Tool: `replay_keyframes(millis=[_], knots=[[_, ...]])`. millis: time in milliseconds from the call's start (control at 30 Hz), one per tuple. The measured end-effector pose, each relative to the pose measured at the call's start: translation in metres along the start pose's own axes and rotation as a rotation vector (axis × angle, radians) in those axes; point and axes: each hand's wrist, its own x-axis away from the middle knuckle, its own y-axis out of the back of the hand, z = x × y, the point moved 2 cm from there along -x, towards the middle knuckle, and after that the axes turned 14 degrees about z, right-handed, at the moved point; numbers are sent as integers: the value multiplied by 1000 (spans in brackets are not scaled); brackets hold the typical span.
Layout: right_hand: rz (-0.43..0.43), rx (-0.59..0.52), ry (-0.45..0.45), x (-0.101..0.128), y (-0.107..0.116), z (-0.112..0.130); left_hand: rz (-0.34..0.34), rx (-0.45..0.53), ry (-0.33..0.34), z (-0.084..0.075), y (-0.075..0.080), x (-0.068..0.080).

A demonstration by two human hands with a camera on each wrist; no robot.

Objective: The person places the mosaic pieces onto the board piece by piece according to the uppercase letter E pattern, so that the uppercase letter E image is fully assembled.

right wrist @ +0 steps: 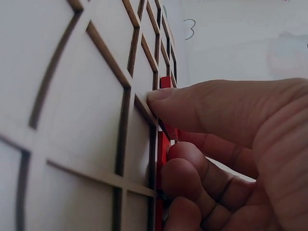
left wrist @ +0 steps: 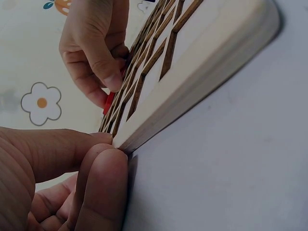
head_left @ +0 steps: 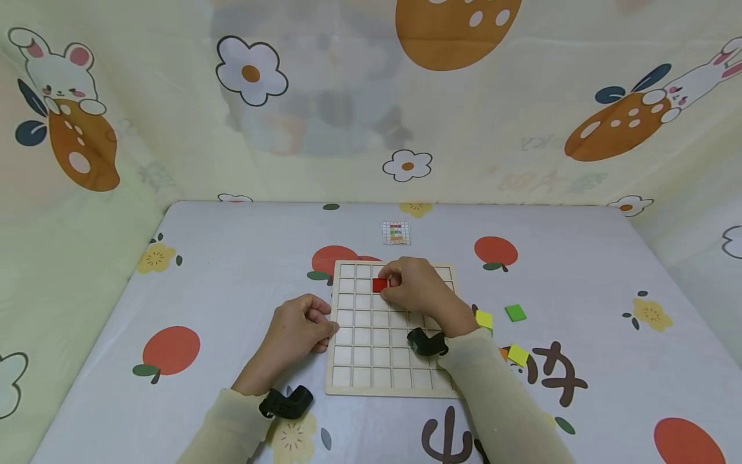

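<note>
- At the left, the left hand (head_left: 303, 323) has its thumb and fingers bent in at the left edge of the grid board, lightly pinching the rim; if it eased off or pushed sideways, the board could slide on the cloth-covered worktop (head_left: 243, 258).
- In the middle, the wooden grid board (head_left: 394, 392) lies flat; its thin dividers stand a little proud, so a tile set down askew could catch on one and sit tilted.
- On its far part, a red tile (head_left: 379, 285) shows at the right hand's fingertips, in the third column from the left. More red appears in the right wrist view, and I cannot tell how many tiles that is; crowded fingers could knock one.
- Just beyond the board, a small patterned card (head_left: 396, 232) lies partly in line with the work; a far reach might brush it.
- The right hand (head_left: 416, 287) is nearly closed, thumb and fingers pinching red; it hides several cells, so a wrong one could be picked.
- Right of the board, a yellow tile (head_left: 484, 319), a green tile (head_left: 515, 313) and a nearer yellow tile (head_left: 518, 356) lie loose; the right forearm could sweep the closest aside.
</note>
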Motion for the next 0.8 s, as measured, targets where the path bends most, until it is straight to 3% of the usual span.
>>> replay_keyframes(millis=[467, 633, 800], knots=[[-13, -14, -10, 0, -3, -1, 0, 4, 25, 1, 0, 0], [-84, -54, 38, 9, -3, -5, -3, 6, 11, 1, 0, -1], [-190, -91, 95, 33, 2, -22, 0, 11, 10, 1, 0, -1]])
